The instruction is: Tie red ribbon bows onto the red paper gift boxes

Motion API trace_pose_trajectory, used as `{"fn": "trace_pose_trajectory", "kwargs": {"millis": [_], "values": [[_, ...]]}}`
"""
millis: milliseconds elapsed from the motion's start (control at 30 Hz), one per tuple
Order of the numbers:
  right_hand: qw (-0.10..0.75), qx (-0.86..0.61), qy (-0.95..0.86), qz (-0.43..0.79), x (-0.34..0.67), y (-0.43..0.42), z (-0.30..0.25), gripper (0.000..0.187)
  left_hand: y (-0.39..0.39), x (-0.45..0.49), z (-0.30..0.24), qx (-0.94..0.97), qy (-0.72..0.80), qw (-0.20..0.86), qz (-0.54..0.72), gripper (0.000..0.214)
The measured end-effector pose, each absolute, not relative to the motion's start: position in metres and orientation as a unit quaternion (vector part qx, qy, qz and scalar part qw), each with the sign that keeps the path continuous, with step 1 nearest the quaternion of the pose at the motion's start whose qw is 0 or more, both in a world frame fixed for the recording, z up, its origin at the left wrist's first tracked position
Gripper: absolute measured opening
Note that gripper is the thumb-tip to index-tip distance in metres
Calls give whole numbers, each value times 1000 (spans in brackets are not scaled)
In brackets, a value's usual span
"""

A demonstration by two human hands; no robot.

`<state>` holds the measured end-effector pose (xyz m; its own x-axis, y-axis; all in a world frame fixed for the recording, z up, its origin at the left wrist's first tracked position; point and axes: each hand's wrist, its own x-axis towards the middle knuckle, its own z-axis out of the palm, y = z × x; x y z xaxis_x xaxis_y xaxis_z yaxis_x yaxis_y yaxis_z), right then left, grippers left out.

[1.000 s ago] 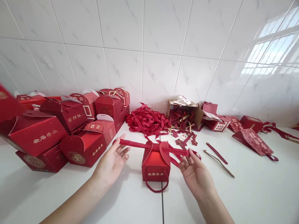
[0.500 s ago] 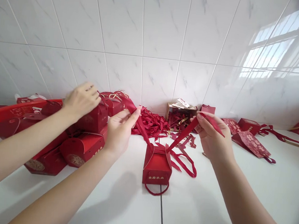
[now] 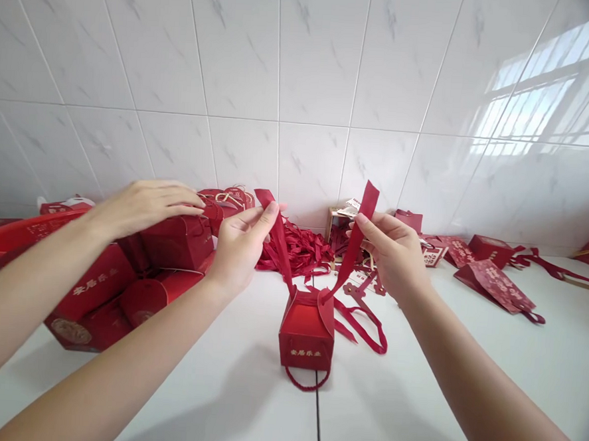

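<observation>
A small red gift box (image 3: 306,341) with gold characters stands on the white table, a twisted red cord handle (image 3: 306,386) hanging from its front. A red ribbon (image 3: 355,247) comes up from the top of the box in two tails. My left hand (image 3: 243,244) pinches the left tail between thumb and fingers, above and left of the box. On the other side, my right hand (image 3: 397,250) pinches the right tail, whose free end sticks up past the fingers. Behind the box lies a loose ribbon loop (image 3: 375,332).
Another person's hand (image 3: 150,202) reaches over stacked red boxes (image 3: 101,275) at left, beside a red plastic basin (image 3: 19,233). A heap of red ribbons (image 3: 300,247) lies by the wall. Flat printed red pieces (image 3: 500,283) lie at right.
My right hand has moved left, and its ribbon end now points upward. The other person's hand has moved slightly lower, its fingers straighter. The view has shifted a little.
</observation>
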<state>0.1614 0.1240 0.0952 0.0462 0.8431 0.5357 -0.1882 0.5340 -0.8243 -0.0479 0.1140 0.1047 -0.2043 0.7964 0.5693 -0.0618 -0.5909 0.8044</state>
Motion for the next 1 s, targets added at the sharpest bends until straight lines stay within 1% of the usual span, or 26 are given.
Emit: {"fn": "trace_pose_trajectory", "kwargs": {"millis": [133,200,400,533,600,700,767,833,900,1000], "values": [[681,-248,-561,400,161,120,99,15,112,-46,113,561,302,309,706,31],[682,-237,-558,410,160,119,101,15,110,-43,116,570,301,313,697,32],[652,-229,-561,457,155,121,108,24,109,-35,117,585,314,326,673,38],[621,-256,-572,471,151,121,113,27,110,-33,117,620,300,296,661,37],[599,-276,-581,478,149,120,115,25,109,-32,118,644,295,296,641,45],[566,-286,-602,485,145,118,114,18,102,-32,123,675,314,319,587,71],[546,-258,-629,490,143,115,112,18,96,-33,125,691,338,329,548,84],[518,-205,-664,499,140,111,110,15,93,-34,125,705,359,342,508,89],[489,-175,-693,500,139,107,109,15,92,-35,122,720,370,353,470,89],[479,-198,-710,477,138,107,106,21,94,-39,116,739,380,354,429,83]]}}
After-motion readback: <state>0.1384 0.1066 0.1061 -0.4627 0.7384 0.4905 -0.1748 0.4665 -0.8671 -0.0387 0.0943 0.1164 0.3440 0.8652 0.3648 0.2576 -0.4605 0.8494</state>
